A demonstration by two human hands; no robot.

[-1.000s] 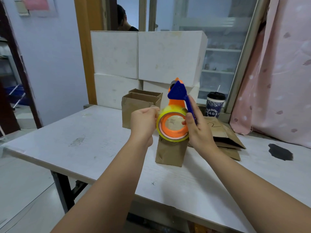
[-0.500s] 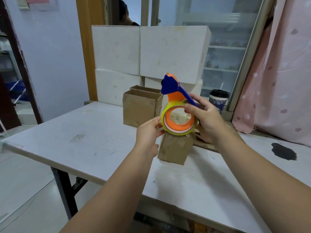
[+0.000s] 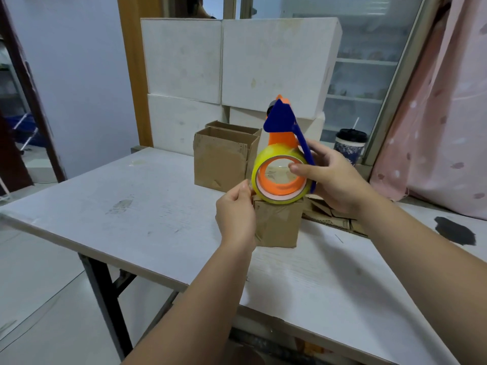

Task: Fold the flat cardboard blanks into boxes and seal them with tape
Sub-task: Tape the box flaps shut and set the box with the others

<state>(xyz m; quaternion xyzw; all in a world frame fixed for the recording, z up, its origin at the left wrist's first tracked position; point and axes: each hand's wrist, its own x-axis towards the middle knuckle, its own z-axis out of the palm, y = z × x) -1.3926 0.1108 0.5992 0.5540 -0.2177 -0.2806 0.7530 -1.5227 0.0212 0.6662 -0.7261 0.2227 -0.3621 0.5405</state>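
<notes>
Left grip (image 3: 235, 214) lower now, pinch on tape roll (image 3: 276, 150) edge; right grip (image 3: 334, 185) around dispenser (image 3: 279, 119).

White table (image 3: 126, 201) on black metal legs (image 3: 104, 293), dark stain (image 3: 456, 233) near right end. Pale blue wall (image 3: 79, 75) at left, wooden door frame (image 3: 131, 61) beside it. Glass window (image 3: 374, 35) behind, shelves (image 3: 366, 61) visible through it. Pink spotted curtain (image 3: 448, 114) at right. Pale glossy floor (image 3: 39, 299). Soft, even light.

Your left forearm (image 3: 200, 299) shows at the bottom centre of the frame and your right forearm (image 3: 421, 259) at the lower right, both bare to the frame's edge. Your left hand (image 3: 235, 214) and right hand (image 3: 334, 183), at centre, are bare too, and the visible thumbnails are short and plain.
</notes>
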